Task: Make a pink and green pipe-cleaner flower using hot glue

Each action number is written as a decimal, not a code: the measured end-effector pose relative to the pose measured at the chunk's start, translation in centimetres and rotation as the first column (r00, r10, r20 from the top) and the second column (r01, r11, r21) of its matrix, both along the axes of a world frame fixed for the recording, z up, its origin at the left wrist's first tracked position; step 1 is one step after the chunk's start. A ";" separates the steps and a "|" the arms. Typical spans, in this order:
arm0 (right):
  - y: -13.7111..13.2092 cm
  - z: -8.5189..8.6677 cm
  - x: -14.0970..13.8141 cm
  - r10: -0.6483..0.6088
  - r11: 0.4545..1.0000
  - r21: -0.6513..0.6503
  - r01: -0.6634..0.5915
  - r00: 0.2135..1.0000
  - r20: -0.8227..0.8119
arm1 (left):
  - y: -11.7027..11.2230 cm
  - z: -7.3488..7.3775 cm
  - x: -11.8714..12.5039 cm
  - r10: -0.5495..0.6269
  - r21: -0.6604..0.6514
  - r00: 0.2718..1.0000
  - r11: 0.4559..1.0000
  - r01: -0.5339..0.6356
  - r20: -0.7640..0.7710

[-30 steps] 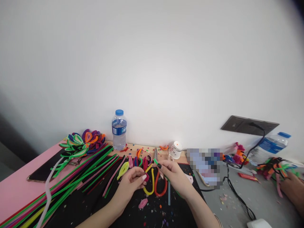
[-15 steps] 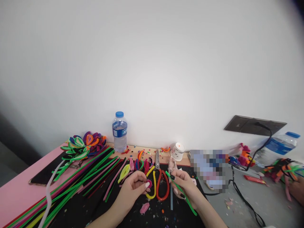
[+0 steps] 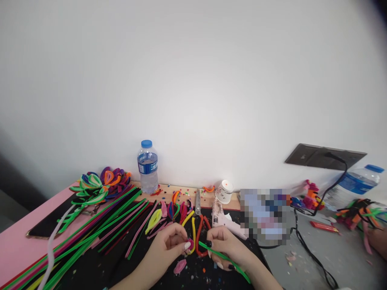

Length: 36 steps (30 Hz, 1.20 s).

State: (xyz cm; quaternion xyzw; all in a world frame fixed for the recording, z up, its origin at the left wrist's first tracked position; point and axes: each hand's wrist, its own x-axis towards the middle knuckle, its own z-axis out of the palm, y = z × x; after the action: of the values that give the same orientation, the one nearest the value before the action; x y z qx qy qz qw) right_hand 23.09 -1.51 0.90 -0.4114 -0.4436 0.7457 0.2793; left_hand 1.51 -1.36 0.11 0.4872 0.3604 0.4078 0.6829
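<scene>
Between the fingertips of my left hand (image 3: pixel 171 247) is a small magenta fuzzy piece (image 3: pixel 190 245), partly covered by the thumb. My right hand (image 3: pixel 225 247) pinches a green pipe cleaner (image 3: pixel 222 255); one end points left toward the magenta piece, apart from it, and the other runs down along the wrist. Scissors (image 3: pixel 198 203) with red and yellow handles lie just behind and between both hands. A pink petal-shaped loop (image 3: pixel 180 266) rests on the black mat (image 3: pixel 163 278) below my left hand. Behind my right hand lies a pale pink glue gun (image 3: pixel 225 219).
Many long pipe cleaners (image 3: pixel 99 229) spread across the left side, beside a phone (image 3: pixel 50 219) and finished fuzzy flowers (image 3: pixel 102 183). A water bottle (image 3: pixel 147 167) and a paper cup (image 3: pixel 224 191) stand near the wall. A black cable (image 3: pixel 314 253) crosses the grey table, where another person's hand (image 3: pixel 377 239) shows.
My right hand has moved left and slightly down, bringing the green pipe cleaner's end closer to the magenta piece. The glue gun behind it is now more exposed. The view has shifted slightly.
</scene>
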 end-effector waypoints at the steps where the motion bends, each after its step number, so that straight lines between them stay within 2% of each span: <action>1: -0.1 0.0 -0.1 -0.009 1.000 0.010 0.008 1.000 0.011 | -0.1 0.0 0.0 -0.009 -0.008 1.000 1.000 0.009 0.003; 4: -0.6 0.1 -0.9 -0.088 0.993 0.080 0.085 0.996 0.029 | -0.2 0.0 0.0 -0.027 -0.019 1.000 0.999 0.027 0.004; 6: -0.9 0.4 -1.5 -0.191 0.969 0.166 0.183 0.981 0.033 | -0.3 -0.1 0.0 -0.034 -0.019 0.999 0.999 0.035 0.007; 8: -1.2 0.6 -2.0 -0.326 0.903 0.320 0.286 0.942 0.081 | -0.3 -0.2 0.0 -0.034 -0.017 0.999 0.999 0.034 0.012; 10: -1.5 0.8 -2.3 -0.447 0.797 0.520 0.308 0.879 0.164 | -0.3 -0.2 0.0 -0.023 -0.015 1.000 1.000 0.023 0.010; 13: -2.1 0.9 -2.5 -0.527 0.635 0.758 0.149 0.801 0.284 | -0.1 -0.2 0.0 -0.002 0.000 1.000 1.000 0.002 0.002; 16: -2.4 0.8 -2.5 -0.533 0.489 0.871 -0.038 0.778 0.333 | 0.0 0.0 0.0 0.030 0.014 0.999 0.999 -0.030 0.013; 19: -2.4 0.8 -2.5 -0.529 0.411 0.903 -0.125 0.774 0.348 | 0.0 0.0 -0.1 0.046 0.019 0.998 0.999 -0.047 0.035; 24: -2.4 1.1 -2.6 -0.502 0.336 0.923 -0.190 0.793 0.346 | 0.0 0.0 -0.1 0.033 0.024 0.999 0.999 -0.034 0.035; 27: -2.5 1.3 -2.6 -0.484 0.323 0.918 -0.228 0.794 0.368 | 0.0 -0.1 -0.2 0.030 0.031 0.999 0.999 -0.031 0.038; 33: -2.5 1.1 -2.4 -0.457 0.337 0.905 -0.261 0.795 0.399 | 0.0 0.3 -0.1 0.049 0.018 0.998 0.999 -0.049 0.033; 36: -2.5 0.8 -2.4 -0.434 0.386 0.898 -0.210 0.818 0.378 | 0.1 0.3 -0.1 0.056 0.011 0.998 0.998 -0.056 0.042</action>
State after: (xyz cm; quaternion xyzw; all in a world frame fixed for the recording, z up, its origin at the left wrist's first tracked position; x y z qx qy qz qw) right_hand 20.66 -4.00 1.73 -0.4174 -0.8076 0.1966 0.3673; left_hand 1.41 -1.27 0.45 0.4726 0.3573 0.4389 0.6756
